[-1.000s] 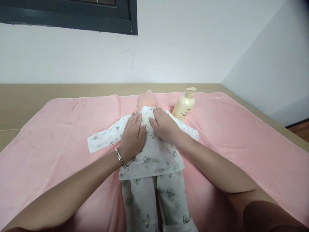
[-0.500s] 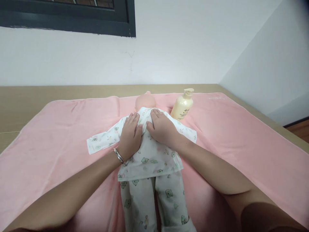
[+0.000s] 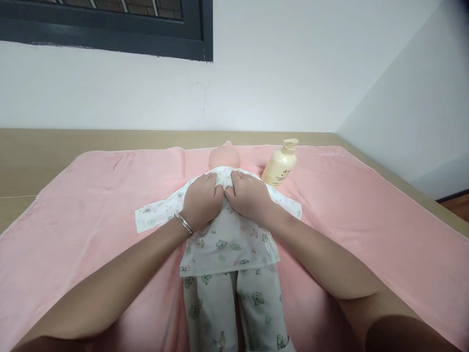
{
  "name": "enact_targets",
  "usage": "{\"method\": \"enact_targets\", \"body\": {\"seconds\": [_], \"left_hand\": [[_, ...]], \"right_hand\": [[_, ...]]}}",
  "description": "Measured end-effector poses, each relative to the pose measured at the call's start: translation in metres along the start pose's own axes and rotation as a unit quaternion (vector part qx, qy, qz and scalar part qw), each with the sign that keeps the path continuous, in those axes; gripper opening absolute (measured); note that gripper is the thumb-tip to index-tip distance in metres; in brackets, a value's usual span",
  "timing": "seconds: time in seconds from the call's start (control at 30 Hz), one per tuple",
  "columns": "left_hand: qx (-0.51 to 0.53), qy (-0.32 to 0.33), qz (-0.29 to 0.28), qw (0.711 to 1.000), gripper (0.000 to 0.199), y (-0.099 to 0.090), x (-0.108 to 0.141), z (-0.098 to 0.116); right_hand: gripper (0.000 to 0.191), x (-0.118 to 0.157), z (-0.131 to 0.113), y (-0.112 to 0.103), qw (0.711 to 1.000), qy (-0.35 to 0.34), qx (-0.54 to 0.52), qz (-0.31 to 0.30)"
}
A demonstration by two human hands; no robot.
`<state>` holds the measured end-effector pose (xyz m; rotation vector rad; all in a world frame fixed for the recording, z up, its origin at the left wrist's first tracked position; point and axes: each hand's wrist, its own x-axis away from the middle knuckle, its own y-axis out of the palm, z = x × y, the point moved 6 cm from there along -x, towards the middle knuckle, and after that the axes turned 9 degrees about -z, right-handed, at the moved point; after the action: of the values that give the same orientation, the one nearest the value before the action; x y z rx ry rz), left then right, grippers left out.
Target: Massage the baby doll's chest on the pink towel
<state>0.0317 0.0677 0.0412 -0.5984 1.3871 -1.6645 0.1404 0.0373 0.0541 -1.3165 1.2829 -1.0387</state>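
A baby doll lies on a pink blanket, its bare round head (image 3: 224,158) pointing away from me. It wears a white long-sleeved shirt (image 3: 229,244) printed with small green animals, and matching trousers (image 3: 216,308). My left hand (image 3: 204,198), with a silver bangle at the wrist, is closed on the shirt's upper chest, fingers curled into the cloth. Beside it my right hand (image 3: 249,195) also has bent fingers gripping the shirt just below the collar. The two thumbs nearly meet at the middle. My hands hide much of the chest fabric.
A cream pump bottle (image 3: 280,164) stands on the pink blanket (image 3: 366,220) right of the doll's head. The blanket covers a light wooden surface (image 3: 110,139) that meets a white wall. A dark-framed window (image 3: 176,41) is at upper left.
My fingers, flatter on the shirt before, have curled in and bunched the cloth. My left hand has shifted right, closer to my right hand. The whole view has moved slightly.
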Motion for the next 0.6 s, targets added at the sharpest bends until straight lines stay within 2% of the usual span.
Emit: {"method": "enact_targets", "body": {"seconds": [0.27, 0.43, 0.5, 0.6], "left_hand": [[0.045, 0.017, 0.077, 0.996, 0.045, 0.008, 0.007, -0.003], [0.029, 0.062, 0.108, 0.992, 0.046, 0.007, 0.017, 0.005], [0.035, 0.055, 0.107, 0.992, 0.044, 0.004, 0.016, 0.006], [0.059, 0.028, 0.059, 0.996, 0.038, 0.001, 0.007, 0.0]], "right_hand": [[0.042, -0.001, 0.001, 0.002, 0.999, -0.025, -0.017, 0.018], [0.045, -0.004, 0.005, 0.001, 0.998, -0.052, -0.041, -0.013], [0.049, 0.0, 0.001, 0.002, 0.998, -0.055, -0.035, -0.018], [0.055, 0.013, -0.008, 0.005, 0.999, -0.053, 0.0, 0.0]]}}
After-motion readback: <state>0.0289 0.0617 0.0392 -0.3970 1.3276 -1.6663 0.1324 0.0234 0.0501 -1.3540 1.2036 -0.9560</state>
